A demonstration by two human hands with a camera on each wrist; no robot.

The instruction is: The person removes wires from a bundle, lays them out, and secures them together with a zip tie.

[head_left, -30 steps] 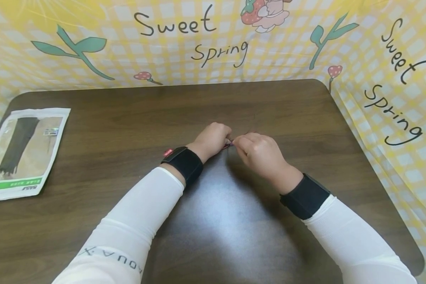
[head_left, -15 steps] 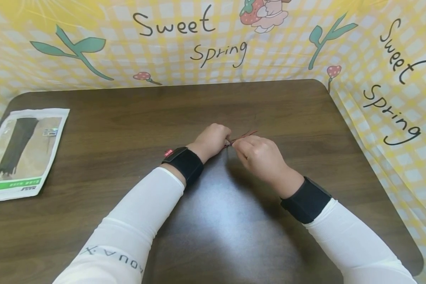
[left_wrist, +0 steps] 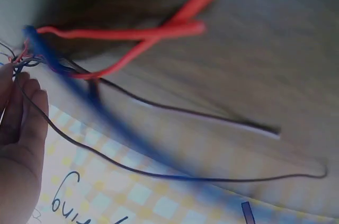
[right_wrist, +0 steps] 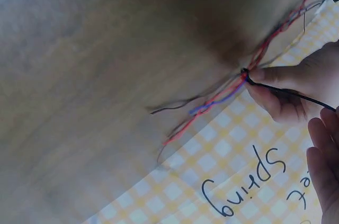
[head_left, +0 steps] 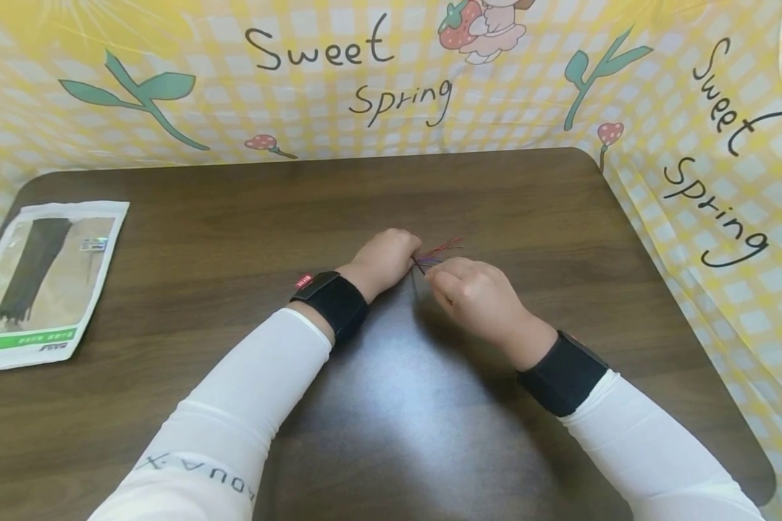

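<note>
In the head view, my left hand (head_left: 384, 262) grips a bundle of thin red, blue and black wires (head_left: 444, 248) just above the table. The loose ends fan out to its right. My right hand (head_left: 478, 300) is close beside it, thumb and forefinger together. The right wrist view shows the left fingers (right_wrist: 283, 78) pinching the bundle where a dark wire wraps around it. From there a black wire (right_wrist: 291, 92) runs taut to my right fingertips (right_wrist: 317, 128), which pinch its end. More red, blue and dark wires (left_wrist: 127, 33) trail close to the left wrist camera.
A flat white packet (head_left: 45, 282) with a picture of a dark sleeve-like item lies at the left of the brown wooden table (head_left: 234, 217). Yellow checked cloth (head_left: 339, 108) printed with "Sweet Spring" hangs behind and to the right.
My right hand has shifted slightly down and away from the left, opening a small gap. The red and blue wire ends, mostly hidden at first, now show spread out between and beyond the hands.
</note>
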